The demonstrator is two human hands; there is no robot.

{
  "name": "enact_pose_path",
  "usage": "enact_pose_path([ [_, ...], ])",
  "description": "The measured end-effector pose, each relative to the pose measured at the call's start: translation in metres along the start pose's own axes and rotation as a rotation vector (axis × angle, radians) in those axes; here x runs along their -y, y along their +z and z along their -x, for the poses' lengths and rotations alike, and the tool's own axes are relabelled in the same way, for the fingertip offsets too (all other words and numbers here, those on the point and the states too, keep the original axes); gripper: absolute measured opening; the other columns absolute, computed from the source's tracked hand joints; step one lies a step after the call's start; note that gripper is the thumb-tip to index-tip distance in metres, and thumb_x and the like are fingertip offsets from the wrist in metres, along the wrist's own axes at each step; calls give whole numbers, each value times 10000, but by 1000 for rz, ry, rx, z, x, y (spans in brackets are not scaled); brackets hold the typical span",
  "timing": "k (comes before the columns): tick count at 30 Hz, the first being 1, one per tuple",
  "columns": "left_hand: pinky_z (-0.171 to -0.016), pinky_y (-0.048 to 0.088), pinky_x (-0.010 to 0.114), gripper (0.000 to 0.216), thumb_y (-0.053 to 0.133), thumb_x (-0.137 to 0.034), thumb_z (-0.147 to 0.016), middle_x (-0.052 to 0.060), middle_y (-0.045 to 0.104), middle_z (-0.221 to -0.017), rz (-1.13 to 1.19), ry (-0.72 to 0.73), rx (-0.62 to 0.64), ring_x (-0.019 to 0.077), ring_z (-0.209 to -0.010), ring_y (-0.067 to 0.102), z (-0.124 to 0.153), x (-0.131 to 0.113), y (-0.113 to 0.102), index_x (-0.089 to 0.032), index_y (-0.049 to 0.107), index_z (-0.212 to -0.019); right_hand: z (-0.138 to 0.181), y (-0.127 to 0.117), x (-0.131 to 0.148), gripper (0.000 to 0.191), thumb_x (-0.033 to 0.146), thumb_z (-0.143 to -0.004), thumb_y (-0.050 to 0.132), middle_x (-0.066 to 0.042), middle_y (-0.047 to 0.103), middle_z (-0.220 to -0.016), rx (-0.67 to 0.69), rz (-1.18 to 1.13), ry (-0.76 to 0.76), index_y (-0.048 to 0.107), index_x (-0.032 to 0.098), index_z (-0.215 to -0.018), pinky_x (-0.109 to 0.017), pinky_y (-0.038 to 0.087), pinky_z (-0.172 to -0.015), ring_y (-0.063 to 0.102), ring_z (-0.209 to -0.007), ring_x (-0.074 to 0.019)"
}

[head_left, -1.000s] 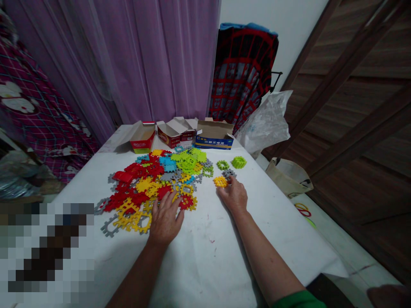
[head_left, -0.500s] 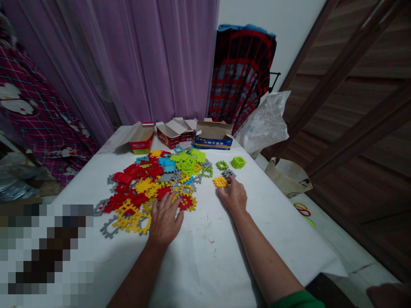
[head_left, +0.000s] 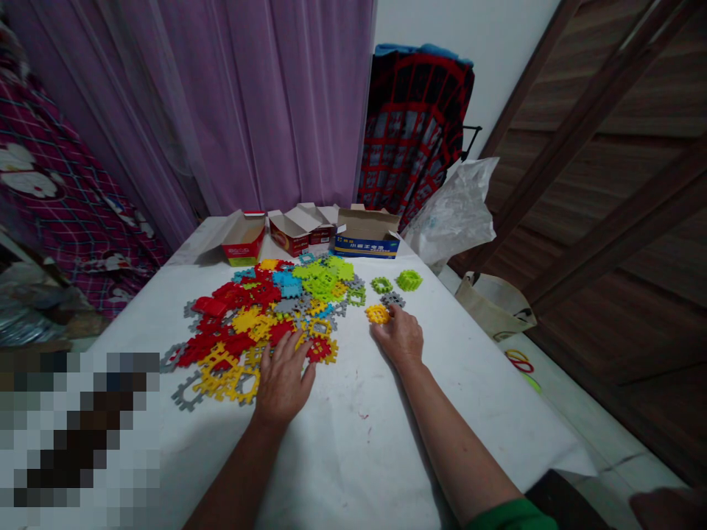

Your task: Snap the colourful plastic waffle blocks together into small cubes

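My left hand (head_left: 286, 377) lies palm down with fingers spread on the near right side of a heap of interlocking plastic pieces (head_left: 251, 322). The heap mixes red, yellow, grey, blue and lime green toothed pieces. Right of it, my right hand (head_left: 402, 335) rests on the table, thumb and fingers apart, beside a yellow toothed piece (head_left: 378, 314). Its fingertips are at that piece's edge; whether they press on it I cannot tell. Just beyond lies a grey toothed piece (head_left: 393, 299). Farther back are a flat green piece (head_left: 381, 284) and a joined green block (head_left: 409, 280).
Along the table's far edge stand an open red box (head_left: 244, 241), small dark red cartons (head_left: 292, 241) and a blue box (head_left: 365, 246). A clear plastic bag (head_left: 456, 210) hangs at the far right corner. A beige bag (head_left: 496, 305) stands beside the white-covered table (head_left: 353, 456).
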State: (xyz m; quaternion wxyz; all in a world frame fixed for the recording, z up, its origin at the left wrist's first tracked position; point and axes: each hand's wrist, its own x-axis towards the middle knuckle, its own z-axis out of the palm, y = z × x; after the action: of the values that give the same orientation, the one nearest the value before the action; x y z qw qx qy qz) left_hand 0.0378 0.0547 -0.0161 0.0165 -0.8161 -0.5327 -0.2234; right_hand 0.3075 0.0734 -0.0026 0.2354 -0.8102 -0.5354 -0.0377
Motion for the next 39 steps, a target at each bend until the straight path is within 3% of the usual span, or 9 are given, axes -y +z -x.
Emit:
enact_pose_path([
  [18,-1168,284,587,390,480,-306,-933,68,537,-1485,-3,-18,14,300,-1393,455,0,-3,-2,-266,627,-1292,0,2,-1,518,397,-798,630,-126,681,-1100,-46,-17,-16,587,164,-1257,-370,403,-842,570,-1016,-279],
  [23,-1161,299,600,392,488,-277,-924,71,546,-1476,-3,-28,1,300,-1384,467,0,-6,-3,-259,627,-1291,4,9,-6,466,360,-811,610,-139,670,-1104,-184,-92,-113,601,149,-1226,-401,423,-870,560,-1024,-287],
  [27,-1165,303,599,385,482,-259,-926,65,552,-1470,0,-28,-24,287,-1384,471,1,-6,-1,-267,629,-1283,10,19,1,288,256,-869,539,-114,681,-1117,-258,-198,-333,668,181,-1115,-380,426,-889,566,-1037,-253],
  [32,-1175,299,588,385,520,-234,-901,68,543,-1480,15,-35,-67,279,-1398,455,3,-3,5,-271,634,-1267,10,29,38,210,204,-884,520,-67,720,-994,-103,-330,-544,724,218,-930,-324,444,-869,607,-941,-200],
  [39,-1154,337,599,383,527,-257,-908,88,532,-1487,28,-22,-79,290,-1390,466,4,1,6,-261,625,-1278,10,23,85,330,340,-803,679,-67,717,-1126,261,-329,-564,697,229,-1114,-339,446,-945,609,-1052,-224],
])
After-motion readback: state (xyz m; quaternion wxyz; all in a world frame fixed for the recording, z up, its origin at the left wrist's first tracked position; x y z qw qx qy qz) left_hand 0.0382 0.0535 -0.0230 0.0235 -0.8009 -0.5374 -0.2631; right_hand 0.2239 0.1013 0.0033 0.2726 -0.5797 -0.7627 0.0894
